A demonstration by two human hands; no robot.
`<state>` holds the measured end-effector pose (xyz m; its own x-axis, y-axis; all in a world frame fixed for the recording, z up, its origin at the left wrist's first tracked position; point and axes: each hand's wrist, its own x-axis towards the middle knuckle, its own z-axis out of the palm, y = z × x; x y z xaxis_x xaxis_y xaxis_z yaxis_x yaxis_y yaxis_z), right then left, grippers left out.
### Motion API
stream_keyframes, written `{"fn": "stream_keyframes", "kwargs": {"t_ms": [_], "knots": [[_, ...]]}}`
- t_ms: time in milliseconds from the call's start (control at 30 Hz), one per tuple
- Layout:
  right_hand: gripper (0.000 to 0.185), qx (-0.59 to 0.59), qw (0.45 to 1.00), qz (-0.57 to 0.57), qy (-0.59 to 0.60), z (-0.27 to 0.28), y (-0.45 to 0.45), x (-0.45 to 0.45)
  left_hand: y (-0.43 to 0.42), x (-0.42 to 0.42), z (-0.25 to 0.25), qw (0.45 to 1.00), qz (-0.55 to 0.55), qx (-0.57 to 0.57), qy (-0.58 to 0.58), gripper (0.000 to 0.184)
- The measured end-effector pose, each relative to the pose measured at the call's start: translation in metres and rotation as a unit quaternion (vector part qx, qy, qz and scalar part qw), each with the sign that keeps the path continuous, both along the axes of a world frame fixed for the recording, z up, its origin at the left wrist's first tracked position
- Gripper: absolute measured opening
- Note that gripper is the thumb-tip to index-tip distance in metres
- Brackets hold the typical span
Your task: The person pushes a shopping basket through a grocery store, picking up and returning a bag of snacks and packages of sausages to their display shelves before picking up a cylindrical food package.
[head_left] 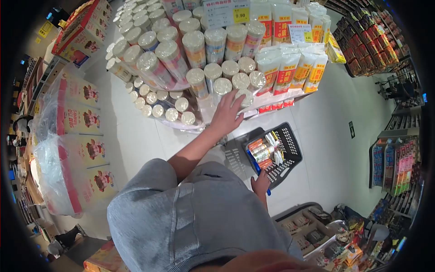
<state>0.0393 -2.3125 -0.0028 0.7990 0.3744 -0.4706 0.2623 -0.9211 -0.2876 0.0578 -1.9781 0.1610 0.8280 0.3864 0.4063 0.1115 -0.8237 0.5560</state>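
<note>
My left hand (225, 116) reaches to the front edge of a stacked display, fingers apart and stretched over the nearest round-ended packs. One cylindrical paper-wrapped pack (245, 98) with a clear-film end is right at its fingertips; whether they touch cannot be made out. Low on my right side, my right hand (260, 182) is closed around the blue handle of a dark grey shopping basket (290, 140). Inside the basket lie several orange-and-white packs (262, 152) and some white-and-yellow packaging. Bags with red and yellow labels (287, 70) stand beside the cylinders.
Price signs (226, 12) stand among the goods. Film-wrapped cartons (84, 118) are stacked on the left. A hanging-goods rack (398, 165) and shelves line the right. Behind me on the right is a bin of packaged food (301, 229). Pale tiled floor (326, 118) runs between.
</note>
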Motion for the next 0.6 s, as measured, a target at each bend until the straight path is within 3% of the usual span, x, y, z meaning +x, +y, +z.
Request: {"fn": "stream_keyframes", "kwargs": {"t_ms": [33, 100, 133, 267, 400, 467, 600], "knots": [[0.073, 0.062, 0.998, 0.014, 0.001, -0.045, -0.005, 0.016, 0.004, 0.006, -0.003, 1.000, -0.003, -0.008, 0.023, 0.061], [0.053, 0.031, 0.987, 0.010, 0.156, -0.082, 0.005, 0.056, 0.015, 0.022, -0.008, 0.998, -0.011, -0.009, 0.056, 0.064], [0.040, 0.030, 0.993, 0.053, 0.097, -0.080, 0.012, 0.062, 0.017, 0.026, -0.011, 0.996, -0.022, -0.007, 0.081, 0.064], [0.039, -0.021, 0.994, -0.053, 0.094, -0.049, 0.029, 0.047, 0.028, 0.031, -0.009, 0.989, -0.046, 0.001, 0.142, 0.069], [0.038, 0.031, 0.995, -0.074, 0.058, -0.057, 0.025, 0.059, 0.024, 0.037, 0.000, 0.986, -0.025, 0.012, 0.163, 0.071], [0.036, -0.046, 0.995, -0.056, 0.065, -0.028, 0.037, 0.068, 0.019, 0.043, 0.001, 0.985, -0.014, 0.023, 0.170, 0.070], [0.031, -0.061, 0.997, -0.037, 0.031, -0.029, 0.035, 0.079, 0.014, 0.052, -0.014, 0.982, 0.016, 0.050, 0.179, 0.067]]}}
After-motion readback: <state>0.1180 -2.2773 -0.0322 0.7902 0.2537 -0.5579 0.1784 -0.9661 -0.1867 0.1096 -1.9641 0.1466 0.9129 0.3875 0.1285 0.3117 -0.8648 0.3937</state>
